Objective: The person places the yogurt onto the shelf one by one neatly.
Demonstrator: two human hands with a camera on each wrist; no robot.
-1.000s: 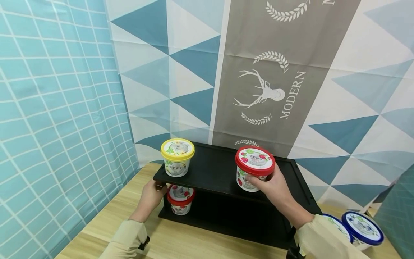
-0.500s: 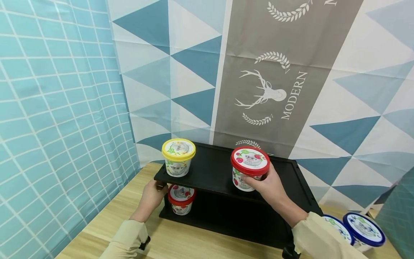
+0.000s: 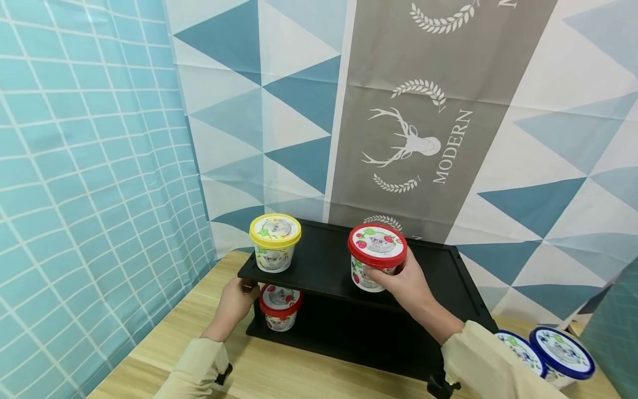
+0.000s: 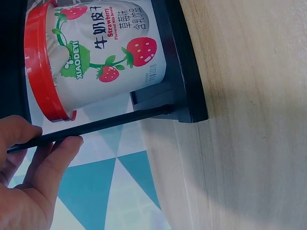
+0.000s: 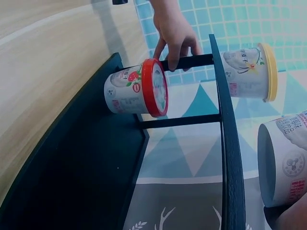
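Observation:
My right hand (image 3: 410,288) grips a red-lidded strawberry milk tub (image 3: 377,244) above the upper board of a black two-tier rack (image 3: 324,257). In the right wrist view a small gap shows between that tub's base (image 5: 266,165) and the board. My left hand (image 3: 234,305) pinches a thin black side bar (image 4: 103,123) of the rack between thumb and fingers. Beside it, a second red-lidded strawberry tub (image 3: 280,322) stands on the lower board. A yellow-lidded tub (image 3: 274,257) stands on the upper board's left end.
Two blue-lidded tubs (image 3: 560,352) stand right of the rack, one partly behind my right sleeve (image 3: 490,360). The rack sits on a wood-grain table (image 3: 279,366). Patterned cloth (image 3: 294,111) hangs close behind, and a blue grid cloth (image 3: 89,166) borders the left.
My right hand has moved left along the upper board with the red-lidded tub. My left hand stays on the rack's side bar.

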